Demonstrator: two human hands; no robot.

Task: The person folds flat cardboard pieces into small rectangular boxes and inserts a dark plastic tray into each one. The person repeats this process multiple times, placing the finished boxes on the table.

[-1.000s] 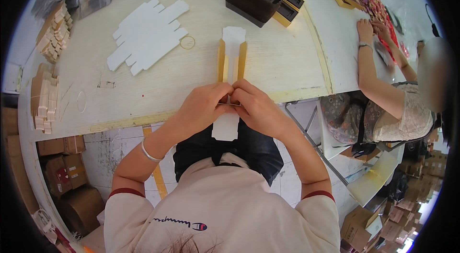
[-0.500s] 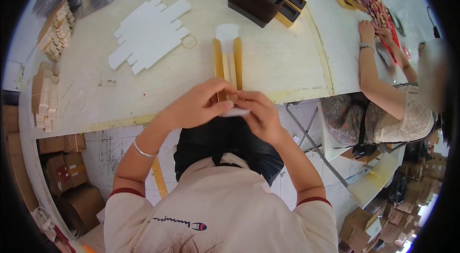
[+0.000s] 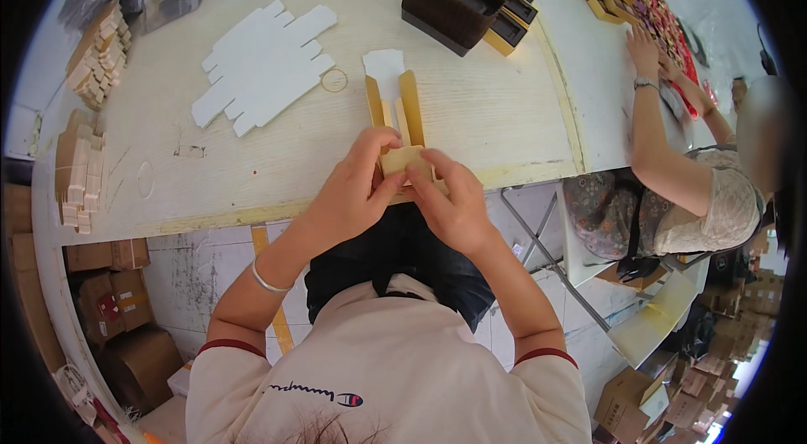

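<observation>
Carton flap [image 3: 402, 159] has swung up between the fingers [image 3: 445, 165].

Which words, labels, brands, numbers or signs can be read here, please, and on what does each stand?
Cream shirt: dark script lettering and round emblem; legible, but not copied here.
Carton, lower right: dark print, too small to read.
Red label on a brown carton, left: too small to read.
Partly folded box: no text visible.
</observation>
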